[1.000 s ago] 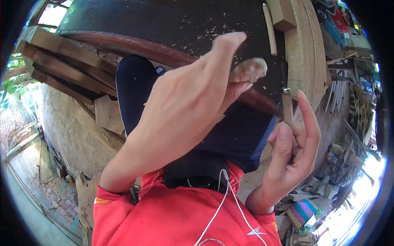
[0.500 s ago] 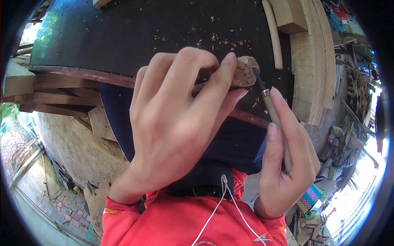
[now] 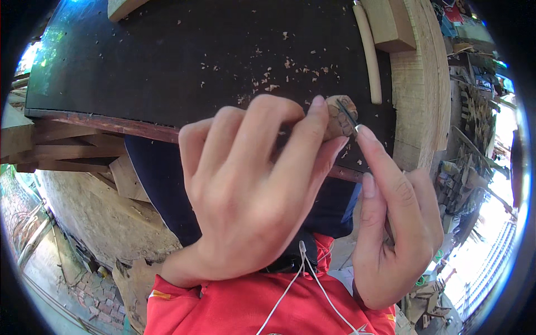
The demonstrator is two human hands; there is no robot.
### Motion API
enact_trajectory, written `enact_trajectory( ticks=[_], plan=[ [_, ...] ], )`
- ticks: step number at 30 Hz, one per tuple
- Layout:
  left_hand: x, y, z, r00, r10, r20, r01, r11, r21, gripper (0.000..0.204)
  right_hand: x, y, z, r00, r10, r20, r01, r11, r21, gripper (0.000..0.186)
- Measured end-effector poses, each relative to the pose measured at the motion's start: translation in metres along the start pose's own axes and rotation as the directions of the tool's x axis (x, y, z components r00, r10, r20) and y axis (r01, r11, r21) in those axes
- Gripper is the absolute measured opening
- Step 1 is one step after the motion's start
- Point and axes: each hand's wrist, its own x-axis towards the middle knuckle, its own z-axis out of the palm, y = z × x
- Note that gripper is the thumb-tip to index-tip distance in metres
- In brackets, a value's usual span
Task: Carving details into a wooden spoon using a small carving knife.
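Note:
My left hand (image 3: 245, 190) is closed around a small carved wooden piece (image 3: 339, 118), pinching it between thumb and fingers near the table's front edge. Rounded, scale-like shapes are cut into the end that shows; the rest is hidden by my fingers. In my right hand (image 3: 399, 223) is a carving chisel (image 3: 347, 113) with a thin dark blade. My index finger lies along it by the metal collar, and the handle is mostly hidden. The blade's tip rests on or just over the carved face.
Pale wood shavings (image 3: 288, 62) lie scattered over the dark tabletop (image 3: 151, 61). At the right are a round wooden stick (image 3: 368, 56), a wooden block (image 3: 391, 25) and a long plank (image 3: 420, 84). Another block (image 3: 123, 8) sits at the far left. Stacked timber (image 3: 72, 148) stands beside the table.
The chisel's blade has shifted toward the upper left across the carved face and lies at a lower slant. Both hands and the piece appear slightly lower in view.

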Motion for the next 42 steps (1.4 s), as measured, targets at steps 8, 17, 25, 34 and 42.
enact_trajectory(
  ticks=[8, 17, 25, 34, 42],
  plan=[
    [0.001, 0.010, 0.006, 0.999, -0.048, -0.023, 0.049, 0.998, 0.041, 0.032, 0.003, -0.018, -0.014, 0.990, 0.090, 0.113, -0.080, 0.992, -0.096, 0.038],
    [-0.003, 0.008, 0.012, 1.000, -0.011, -0.001, 0.011, 0.999, 0.048, 0.023, 0.013, -0.043, -0.012, 0.999, 0.049, -0.021, -0.053, 0.922, -0.383, 0.028],
    [-0.002, 0.005, 0.013, 1.000, -0.015, -0.017, 0.015, 1.000, -0.012, 0.023, 0.014, -0.057, -0.016, 0.985, 0.118, 0.129, -0.037, 0.861, -0.507, 0.055],
    [-0.005, 0.008, 0.012, 0.997, -0.055, 0.050, 0.062, 0.987, -0.151, 0.024, 0.022, -0.021, 0.008, 0.983, 0.119, -0.143, -0.161, 0.927, -0.339, 0.033],
    [0.001, 0.007, 0.003, 0.996, -0.080, 0.051, 0.083, 0.994, -0.070, 0.029, 0.001, -0.002, 0.006, 0.982, 0.055, -0.181, -0.056, 0.998, -0.001, 0.032]
  ],
)
